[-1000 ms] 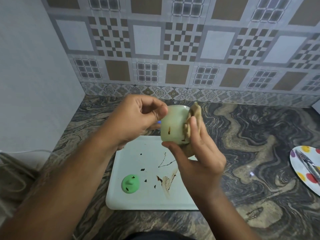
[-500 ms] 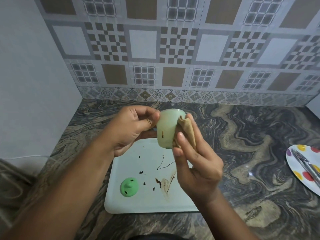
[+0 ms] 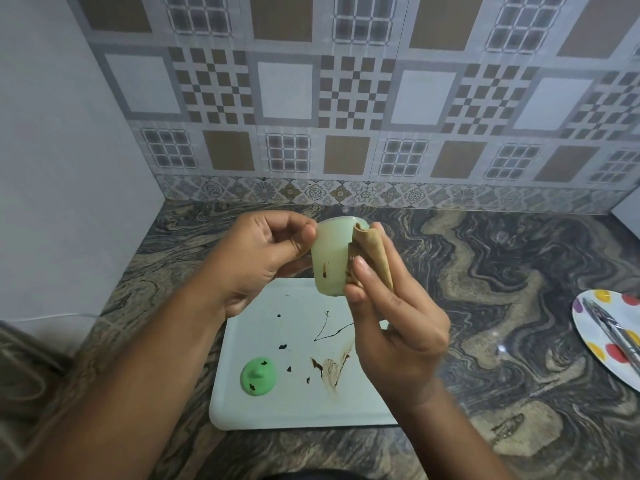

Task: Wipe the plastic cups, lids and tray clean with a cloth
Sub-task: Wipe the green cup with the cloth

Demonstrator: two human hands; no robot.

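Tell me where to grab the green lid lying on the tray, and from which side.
Pinch the small raised knob in the middle of the green lid, coming straight down from above. The lid lies flat, dome up, on the tray, so its low edge sits against the surface and likely offers little to catch, while the knob stands clear on top.

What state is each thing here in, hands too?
cup: held above the tray, brown drip on side
cloth: pressed to the cup, stained
tray: on the counter, smeared brown
green lid: on the tray, dark-specked
left hand: grips the cup
right hand: holds the cloth
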